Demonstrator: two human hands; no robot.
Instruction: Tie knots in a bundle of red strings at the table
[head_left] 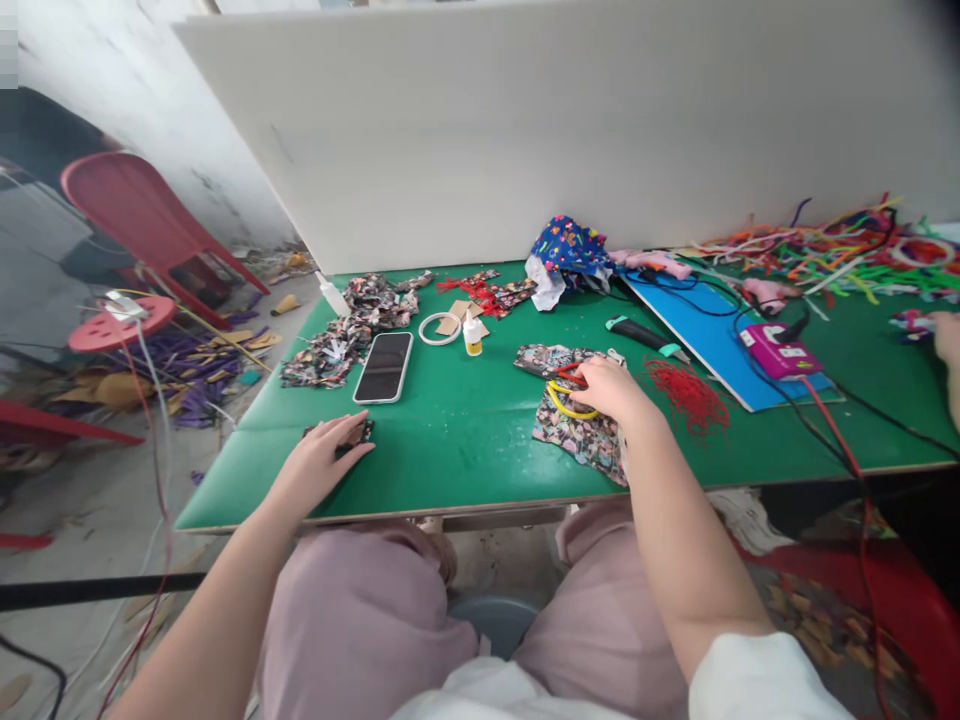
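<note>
My left hand lies flat near the table's front edge, fingers stretched over a small dark floral fabric piece that it mostly covers. On the right, my right hand has its fingers closed at the red and yellow handles of what look like scissors; their blades cannot be made out. Beneath that hand is patterned floral fabric, spread on the green table top. Between and beyond the hands are a phone, a white ring and a small glue bottle.
Floral scraps lie at the back left. To the right are a utility knife, red threads, a blue board, a purple power box with cables and coloured strips. A white panel stands behind. Another person's hand shows far right.
</note>
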